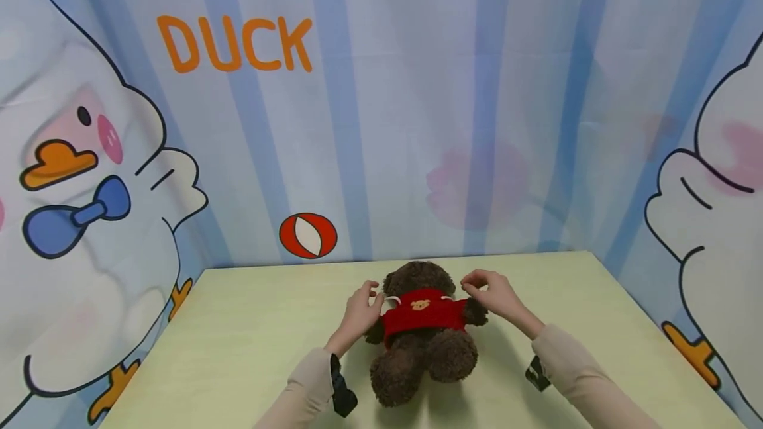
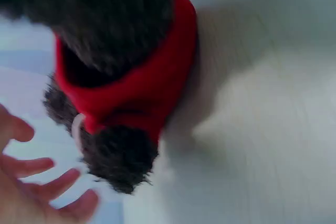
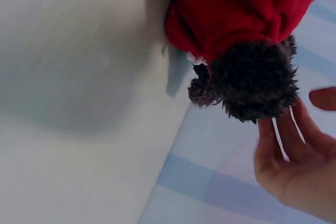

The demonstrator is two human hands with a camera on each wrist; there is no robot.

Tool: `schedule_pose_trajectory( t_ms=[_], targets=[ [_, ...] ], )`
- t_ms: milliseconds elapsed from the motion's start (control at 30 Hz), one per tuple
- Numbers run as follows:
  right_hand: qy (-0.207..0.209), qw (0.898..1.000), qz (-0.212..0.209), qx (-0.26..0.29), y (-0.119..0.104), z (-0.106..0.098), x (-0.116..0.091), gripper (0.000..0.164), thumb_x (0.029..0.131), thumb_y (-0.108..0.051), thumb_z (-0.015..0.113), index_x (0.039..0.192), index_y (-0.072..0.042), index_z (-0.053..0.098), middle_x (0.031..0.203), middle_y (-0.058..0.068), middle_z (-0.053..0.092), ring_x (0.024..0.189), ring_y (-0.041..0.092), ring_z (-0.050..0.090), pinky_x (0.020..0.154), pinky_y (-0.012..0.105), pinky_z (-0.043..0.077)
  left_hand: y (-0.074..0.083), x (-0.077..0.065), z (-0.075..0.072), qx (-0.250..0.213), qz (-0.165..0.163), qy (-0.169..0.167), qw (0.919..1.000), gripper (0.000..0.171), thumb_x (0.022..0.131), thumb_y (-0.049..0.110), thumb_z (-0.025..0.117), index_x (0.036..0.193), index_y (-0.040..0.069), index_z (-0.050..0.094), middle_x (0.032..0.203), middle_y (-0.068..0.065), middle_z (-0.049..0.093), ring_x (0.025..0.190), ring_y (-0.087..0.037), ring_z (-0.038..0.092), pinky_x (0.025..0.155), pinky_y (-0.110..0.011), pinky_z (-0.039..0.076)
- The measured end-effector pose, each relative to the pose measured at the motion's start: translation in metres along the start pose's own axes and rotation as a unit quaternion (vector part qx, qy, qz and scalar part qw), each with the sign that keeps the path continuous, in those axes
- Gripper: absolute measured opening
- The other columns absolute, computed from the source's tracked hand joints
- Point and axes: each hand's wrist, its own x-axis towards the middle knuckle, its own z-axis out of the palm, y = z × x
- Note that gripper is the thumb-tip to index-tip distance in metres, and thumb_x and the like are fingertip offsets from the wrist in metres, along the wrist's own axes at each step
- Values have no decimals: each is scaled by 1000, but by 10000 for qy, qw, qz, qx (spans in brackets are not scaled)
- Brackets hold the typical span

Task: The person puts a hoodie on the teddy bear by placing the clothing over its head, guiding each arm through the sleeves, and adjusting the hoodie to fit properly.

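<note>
A dark brown teddy bear [image 1: 422, 277] in a red sweater [image 1: 426, 320] lies face up on the pale table, legs toward me. The sweater has a small bear patch on its chest and white cord at the neck. Beside the bear's head and arm on the left is my left hand [image 1: 360, 310]; in the left wrist view its loosely bent fingers [image 2: 58, 184] are spread, apart from the fur. My right hand [image 1: 495, 293] is by the other arm. In the right wrist view its fingertips meet or pass behind the furry paw [image 3: 257, 82], thumb apart.
The pale yellow table [image 1: 256, 336] ends at a striped blue curtain [image 1: 387, 118] behind the bear. Printed white ducks cover the cloth on both sides. A dark strap [image 1: 342, 389] sits on my left wrist, another [image 1: 538, 373] on my right.
</note>
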Motion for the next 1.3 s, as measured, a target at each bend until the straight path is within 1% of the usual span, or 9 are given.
schedule_pose_trajectory(
  t_ms=[100,167,200,367,600,767,867,1100,1300],
  targets=[
    [-792,9956,490,-77,1,11,12,23,88,-20,54,96,0,61,90,13,64,81,23,61,66,31,48,-13,5,8,-88,-125,-383,9991,38,92,34,46,109,1,53,97,-15,61,78,-21,59,60,-31,47],
    [-1220,9895,767,-113,1,19,15,26,87,-22,53,97,1,58,93,14,62,83,24,60,68,33,48,-10,3,10,-26,-34,-395,9992,31,91,26,49,99,-1,58,88,-15,62,70,-19,58,55,-28,45],
    [-1366,9869,849,-130,0,21,16,26,87,-23,53,98,1,56,95,15,61,84,23,59,68,33,47,3,-3,6,23,-148,-372,9992,26,90,20,51,94,-4,61,85,-16,63,68,-20,58,55,-28,45],
    [-1458,9831,1107,-42,5,26,16,22,84,-21,52,95,-2,53,95,12,58,79,19,53,66,32,43,24,-12,-1,378,183,-157,9990,20,88,9,51,80,-3,65,62,-11,62,47,-7,46,44,-21,36],
    [-848,9916,145,-962,5,20,17,11,82,-15,59,79,-7,65,72,2,63,56,9,50,51,25,39,42,-21,-8,244,314,-647,9971,14,87,4,50,85,-3,62,65,-11,64,46,-5,50,41,-20,38],
    [-492,9798,-636,-1829,-13,14,20,13,80,-10,60,70,-11,70,59,-3,63,44,6,41,43,21,31,47,-24,-10,69,453,-649,9968,14,87,2,49,89,-4,61,68,-14,65,46,-7,51,41,-19,38],
    [-427,9741,-837,-2059,-28,13,20,11,79,-12,63,72,-10,71,62,-2,64,49,8,46,47,22,36,46,-24,-10,7,427,-658,9969,15,87,2,49,92,-6,61,69,-15,65,47,-11,53,41,-19,39],
    [-708,9589,-1621,-2217,-50,15,11,7,78,-15,64,75,-13,70,66,-3,66,59,9,53,71,34,42,44,-27,-11,63,624,-702,9956,13,86,1,51,91,-5,61,71,-15,65,52,-12,56,45,-19,42],
    [-1259,9591,-1643,-1928,-49,14,-1,6,78,-18,66,80,-14,69,66,-7,61,59,3,46,60,24,41,43,-29,-8,362,836,-937,9914,13,85,7,55,89,-1,64,73,-11,64,54,-7,52,49,-19,42]
  ],
)
